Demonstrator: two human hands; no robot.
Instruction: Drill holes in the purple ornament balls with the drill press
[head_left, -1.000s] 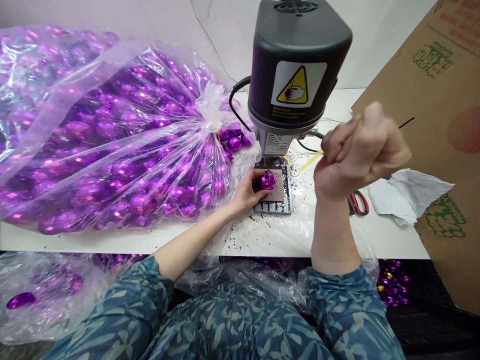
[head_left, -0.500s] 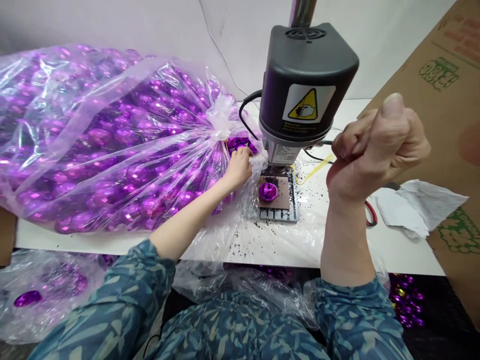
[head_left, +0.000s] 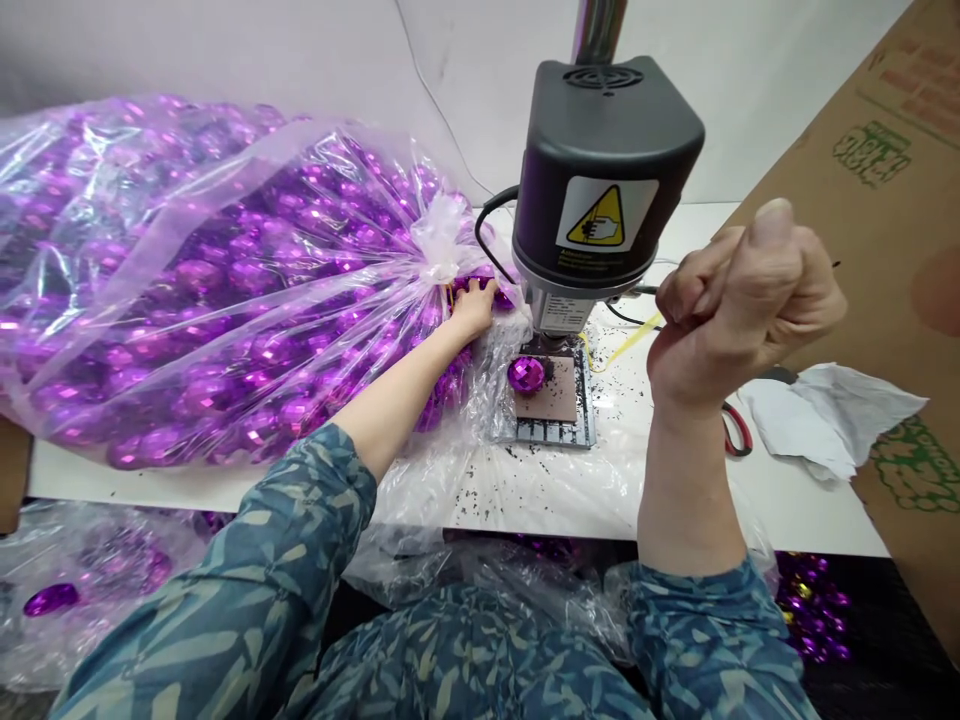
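Note:
My left hand (head_left: 471,306) reaches into the tied mouth of a big clear plastic bag (head_left: 225,270) full of shiny purple faceted balls, fingers stretched onto the balls there. One purple ball (head_left: 526,373) sits alone on the brown pad of the drill press base (head_left: 553,425), under the black press head (head_left: 607,170). My right hand (head_left: 742,305) is raised to the right of the press in a fist, closed round the press lever, whose thin black end (head_left: 834,265) pokes out past the knuckles.
A large cardboard box (head_left: 892,300) stands at the right, with white paper (head_left: 817,410) and red-handled scissors (head_left: 739,430) beside it. Dark shavings litter the white table (head_left: 525,490). More plastic bags with purple balls (head_left: 52,598) lie below the table edge.
My left hand let go of the ball on the press base and moved up left into the bag's mouth. The ball stays on the pad. My right fist has barely moved.

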